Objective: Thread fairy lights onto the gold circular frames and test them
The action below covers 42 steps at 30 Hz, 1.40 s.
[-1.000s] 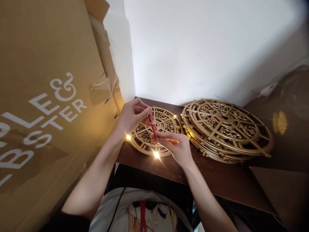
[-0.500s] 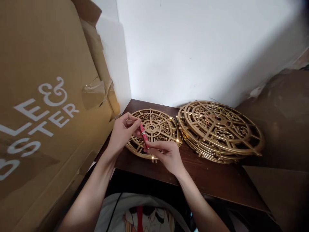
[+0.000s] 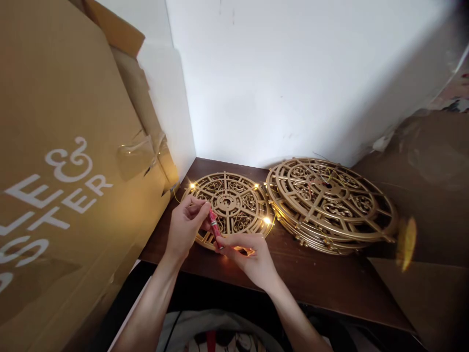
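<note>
Between my hands is a slim red tube-shaped thing (image 3: 214, 226) with a pale band round its middle; its exact kind does not show. The fingertips of my left hand (image 3: 186, 220) pinch its upper end. At the lower end, the thumb and fingers of my right hand (image 3: 249, 252) close on it. Just beneath lies a round gold openwork panel (image 3: 226, 201) with scroll patterns, flat on the dark wooden table (image 3: 293, 274). Small lights (image 3: 267, 221) glow at its rim, joined by thin yellowish wire. My hands hide part of its near left edge.
To the right stands a stack of similar gold panels (image 3: 330, 205), loose wires on top. A big cardboard box (image 3: 80, 98) rises close on the left, its torn tape hanging. More cardboard (image 3: 421, 288) is at the right, and a white wall (image 3: 274, 88) behind.
The lights on the panel's rim shine brighter, and one at its upper left now shows. My hands and the red tube sit slightly lower in view. Both hands keep their hold.
</note>
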Each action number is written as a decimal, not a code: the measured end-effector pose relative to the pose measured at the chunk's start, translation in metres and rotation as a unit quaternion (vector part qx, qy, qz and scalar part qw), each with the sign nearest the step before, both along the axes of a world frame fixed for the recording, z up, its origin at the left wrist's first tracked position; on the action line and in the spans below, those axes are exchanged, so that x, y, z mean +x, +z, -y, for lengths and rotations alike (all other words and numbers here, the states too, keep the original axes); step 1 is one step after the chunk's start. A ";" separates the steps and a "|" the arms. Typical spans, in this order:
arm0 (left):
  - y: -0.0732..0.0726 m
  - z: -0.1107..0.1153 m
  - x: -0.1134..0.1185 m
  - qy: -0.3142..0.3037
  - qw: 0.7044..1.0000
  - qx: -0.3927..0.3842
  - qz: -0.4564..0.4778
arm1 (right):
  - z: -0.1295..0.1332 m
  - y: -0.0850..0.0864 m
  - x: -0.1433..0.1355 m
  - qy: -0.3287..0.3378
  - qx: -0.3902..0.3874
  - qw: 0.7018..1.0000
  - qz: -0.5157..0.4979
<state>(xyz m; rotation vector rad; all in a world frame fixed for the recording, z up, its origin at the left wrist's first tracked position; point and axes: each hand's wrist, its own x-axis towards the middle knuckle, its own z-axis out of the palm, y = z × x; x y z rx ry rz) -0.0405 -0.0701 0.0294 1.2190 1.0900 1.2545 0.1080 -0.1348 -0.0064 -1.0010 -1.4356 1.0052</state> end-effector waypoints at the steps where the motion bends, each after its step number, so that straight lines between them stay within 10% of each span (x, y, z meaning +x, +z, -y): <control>1: -0.001 -0.001 0.001 0.000 1.000 -0.003 -0.003 | 0.000 0.000 0.000 -0.007 -0.004 1.000 0.005; 18: -0.009 -0.030 -0.001 0.031 0.939 0.087 -0.332 | -0.009 0.001 0.019 0.030 -0.110 0.983 -0.144; 28: -0.014 -0.028 0.022 -0.051 0.985 -0.064 -0.150 | -0.009 -0.002 0.022 -0.027 -0.035 0.997 -0.057; 42: -0.024 -0.014 0.021 -0.017 0.996 -0.027 -0.085 | -0.005 -0.009 0.018 -0.030 0.049 0.998 0.039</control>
